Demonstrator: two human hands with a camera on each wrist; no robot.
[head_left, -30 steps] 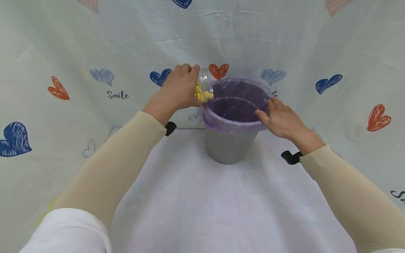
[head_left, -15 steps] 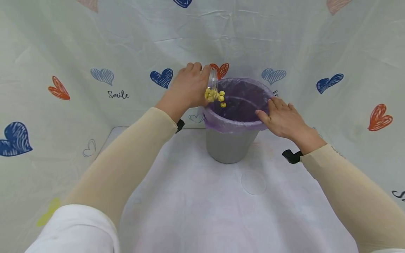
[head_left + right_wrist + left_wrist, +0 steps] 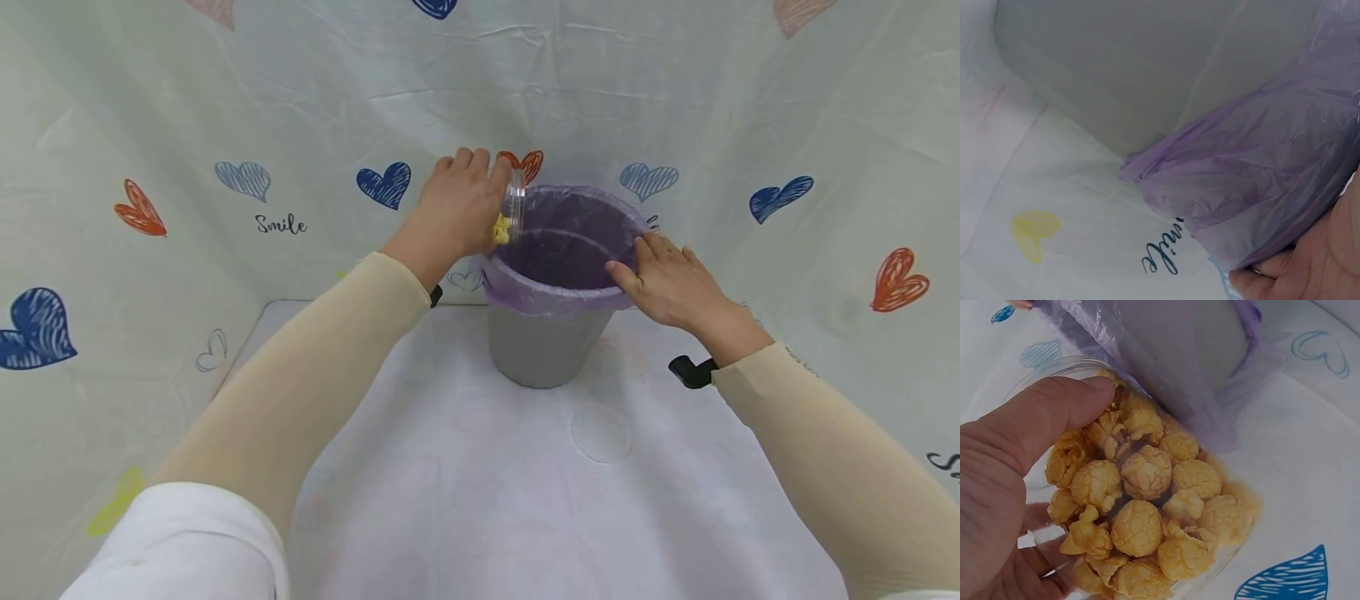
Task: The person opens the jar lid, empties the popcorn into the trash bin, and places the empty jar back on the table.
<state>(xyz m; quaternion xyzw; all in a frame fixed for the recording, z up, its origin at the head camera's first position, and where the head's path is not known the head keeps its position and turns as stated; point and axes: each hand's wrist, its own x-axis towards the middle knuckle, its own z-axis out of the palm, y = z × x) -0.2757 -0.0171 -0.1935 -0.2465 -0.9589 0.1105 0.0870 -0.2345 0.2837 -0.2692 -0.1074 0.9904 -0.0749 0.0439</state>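
My left hand (image 3: 461,204) grips a clear plastic jar (image 3: 516,196), tipped on its side with its mouth over the left rim of the trash can (image 3: 551,346). Round yellow popcorn (image 3: 1141,528) lies inside the jar, close up in the left wrist view, where the thumb presses along the jar's side. A purple trash bag (image 3: 555,302) lines the grey can and folds down over its rim. On the right, my right hand (image 3: 671,283) holds that rim, thumb over the edge and fingers (image 3: 1266,275) against the bag's outer side.
A clear round lid (image 3: 602,433) lies flat on the white tablecloth (image 3: 465,500), in front of the can. Behind stands a pale cloth backdrop (image 3: 322,100) printed with hearts and the word Smile.
My left hand has moved right with the jar, bringing its mouth over the can. Popcorn pieces fell from it half a second ago; none shows in the air now. The right hand stays put.
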